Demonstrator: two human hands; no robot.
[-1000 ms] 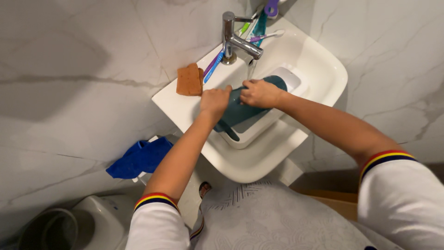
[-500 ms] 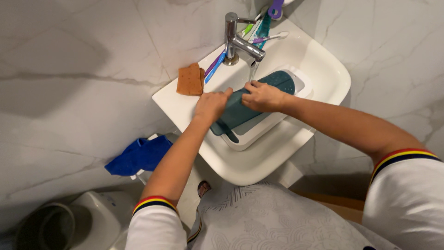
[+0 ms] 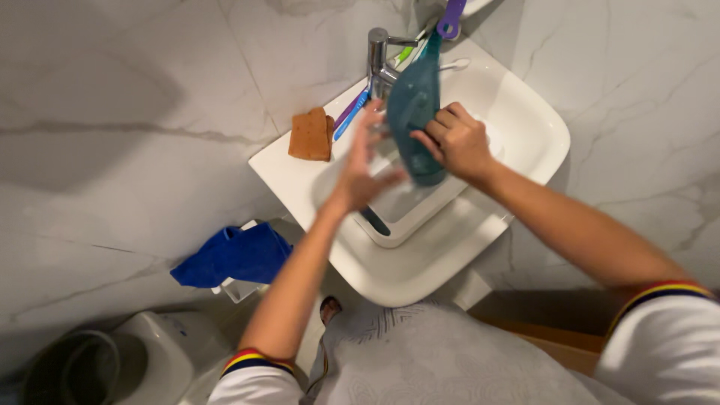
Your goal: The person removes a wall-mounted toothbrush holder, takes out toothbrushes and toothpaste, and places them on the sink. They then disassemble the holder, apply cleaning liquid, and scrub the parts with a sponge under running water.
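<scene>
My right hand [image 3: 456, 141] grips a teal, flat, flexible mat-like piece [image 3: 414, 105] and holds it upright above the white basin [image 3: 525, 112], in front of the chrome tap [image 3: 377, 52]. My left hand [image 3: 361, 169] is open with fingers spread, blurred, just left of the teal piece and not holding it. Below both hands a white rectangular tray [image 3: 409, 214] lies inside the basin.
An orange sponge [image 3: 310, 134] lies on the basin's left rim. Several coloured toothbrushes [image 3: 351, 111] rest behind the tap, with a purple handle [image 3: 451, 16] above. A blue cloth [image 3: 232, 256] hangs at lower left, above a toilet tank [image 3: 161, 349] and a dark bin [image 3: 71, 371].
The teal piece was lying in the tray under both hands; now my right hand has lifted it upright by the tap. My left hand has let go and opened.
</scene>
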